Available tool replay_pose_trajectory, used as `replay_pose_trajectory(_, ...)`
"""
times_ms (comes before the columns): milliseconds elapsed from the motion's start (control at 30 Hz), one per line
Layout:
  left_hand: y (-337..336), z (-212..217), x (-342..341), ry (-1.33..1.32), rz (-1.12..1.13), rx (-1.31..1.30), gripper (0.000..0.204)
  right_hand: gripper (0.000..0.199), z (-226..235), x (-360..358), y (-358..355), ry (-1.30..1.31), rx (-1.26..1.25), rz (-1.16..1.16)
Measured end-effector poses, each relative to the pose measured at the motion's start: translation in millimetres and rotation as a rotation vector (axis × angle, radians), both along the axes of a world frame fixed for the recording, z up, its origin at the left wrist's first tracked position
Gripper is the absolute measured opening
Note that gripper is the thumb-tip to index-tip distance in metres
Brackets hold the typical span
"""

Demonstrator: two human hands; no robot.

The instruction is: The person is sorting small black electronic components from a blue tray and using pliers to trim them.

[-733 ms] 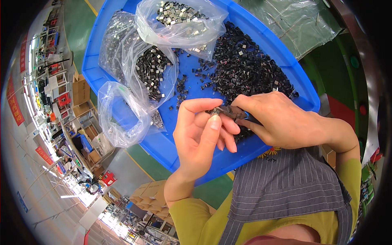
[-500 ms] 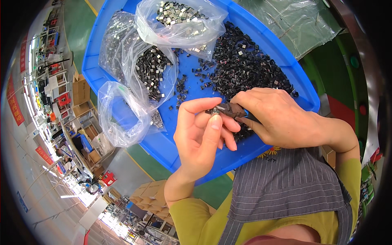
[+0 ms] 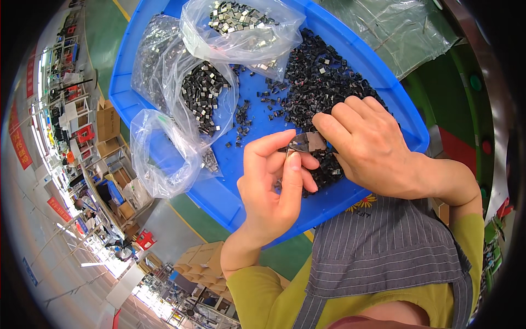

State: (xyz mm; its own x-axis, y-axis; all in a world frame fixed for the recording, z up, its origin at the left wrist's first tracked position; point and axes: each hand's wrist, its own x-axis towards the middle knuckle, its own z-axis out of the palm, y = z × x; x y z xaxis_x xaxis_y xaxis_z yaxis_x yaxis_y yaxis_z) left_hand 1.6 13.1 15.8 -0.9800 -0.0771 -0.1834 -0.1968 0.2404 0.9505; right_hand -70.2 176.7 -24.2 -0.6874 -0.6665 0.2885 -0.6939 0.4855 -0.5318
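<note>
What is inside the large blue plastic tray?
Clear plastic bags, some holding small silvery pieces, and a loose heap of small black parts. The bare right hand hides part of the heap.

Shirt (image 3: pixel 253 293): you wear yellow-green
Apron (image 3: pixel 383 252): dark grey, thin pale stripes, matching straps (image 3: pixel 310 313)
Flower motif (image 3: pixel 364 202): yellow and red, on your apron
Left hand (image 3: pixel 268 186), right hand (image 3: pixel 372 151): both bare

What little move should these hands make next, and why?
Perhaps the left hand should ease its fingertips slightly back from the tip of the dark tool before the right hand squeezes any harder: the left fingertips sit right at that tip. Anything pinched there is too small to make out.
</note>
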Motion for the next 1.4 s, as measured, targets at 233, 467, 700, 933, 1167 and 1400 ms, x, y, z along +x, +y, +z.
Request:
replay_pose_trajectory(233, -5, 0, -1, 0.009, -0.026, 0.069, 0.024, 0.017, 0, 0, 3, -0.188, -0.052, 0.072)
replay_pose_trajectory(467, -15, 2, -1, -0.06, -0.043, 0.436, 0.025, 0.014, 21, -15, 7, -0.92, -0.097, 0.341)
replay_pose_trajectory(700, -12, 2, 1, -0.035, -0.036, 0.421, 0.03, 0.017, 40, -26, 8, -1.249, -0.122, 0.348)
replay_pose_trajectory(933, -10, 3, 0, -0.032, -0.065, 0.479, 0.04, 0.019, 36, -26, 11, -1.252, -0.103, 0.413)
replay_pose_trajectory(1167, -16, 6, -6, -0.143, -0.115, 0.491, 0.046, 0.025, 32, -28, 14, -1.291, -0.121, 0.474)
replay_pose_trajectory(1400, -19, 9, -8, -0.189, -0.124, 0.45, 0.045, 0.029, 33, -28, 15, -1.246, -0.042, 0.488)
